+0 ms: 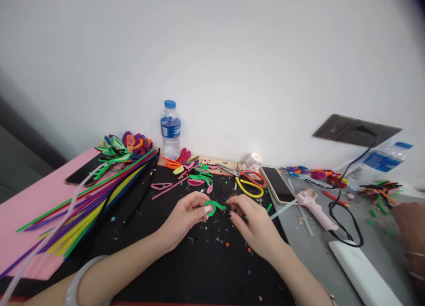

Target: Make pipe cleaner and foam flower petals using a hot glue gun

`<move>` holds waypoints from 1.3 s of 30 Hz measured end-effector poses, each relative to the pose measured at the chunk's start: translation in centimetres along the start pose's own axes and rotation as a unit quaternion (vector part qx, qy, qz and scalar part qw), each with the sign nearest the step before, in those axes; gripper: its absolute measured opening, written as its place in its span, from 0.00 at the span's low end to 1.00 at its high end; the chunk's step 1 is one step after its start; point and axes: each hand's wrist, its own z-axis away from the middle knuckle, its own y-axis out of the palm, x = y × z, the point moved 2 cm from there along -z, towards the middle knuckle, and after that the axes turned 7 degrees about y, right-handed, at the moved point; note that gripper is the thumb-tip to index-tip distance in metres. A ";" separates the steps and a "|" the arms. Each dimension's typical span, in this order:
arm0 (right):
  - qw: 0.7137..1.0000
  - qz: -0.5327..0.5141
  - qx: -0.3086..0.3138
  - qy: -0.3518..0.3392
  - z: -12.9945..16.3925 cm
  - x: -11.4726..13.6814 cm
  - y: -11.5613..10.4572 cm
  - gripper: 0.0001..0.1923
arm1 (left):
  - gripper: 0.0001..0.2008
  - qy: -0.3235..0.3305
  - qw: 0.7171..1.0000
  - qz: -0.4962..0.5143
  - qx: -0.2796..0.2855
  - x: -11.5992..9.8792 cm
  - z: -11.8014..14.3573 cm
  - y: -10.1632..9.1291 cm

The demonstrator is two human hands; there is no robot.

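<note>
Coil (pixel 213 211) of fuzzy green stem, pink at its centre, is sitting just above the black mat (pixel 199 270); watching remotely, I'm seeing the left hand (pixel 186 217) closing thumb and fingers on its side, presumably keeping the round from springing loose. A short green tail is pointing toward the right hand (pixel 254 219), whose thumb and forefinger are parting slightly and apparently holding nothing; whether a fingertip is brushing the tail, I can't tell. Long, straight, velvety stems (pixel 99 208) are fanning across the left side, likely for easy picking. Scissors (pixel 241 185) with red and yellow loops are lying beyond the right hand, probably for handy snipping. The smooth, pale glue gun (pixel 315 211) is resting on the grey surface, perhaps keeping its nozzle off the mat.
</note>
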 end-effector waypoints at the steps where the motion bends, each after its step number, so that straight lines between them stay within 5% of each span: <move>1: 1.000 -0.001 0.007 -0.003 -0.3 0.2 0.6 0.05 | 0.09 0.002 1.000 -0.005 0.004 0.0 0.0 0.0; 9: 0.996 -0.082 -0.030 -0.022 -0.9 -0.2 2.6 0.09 | 0.10 0.012 0.999 -0.038 0.014 0.2 0.0 -0.1; 22: 0.975 -0.220 0.006 0.032 0.0 -0.6 3.8 0.10 | 0.09 0.012 0.999 -0.032 0.008 0.4 -0.1 0.0; 39: 0.873 -0.447 0.100 0.168 0.0 -1.0 5.5 0.12 | 0.09 0.016 0.999 -0.034 -0.006 0.7 -0.1 -0.1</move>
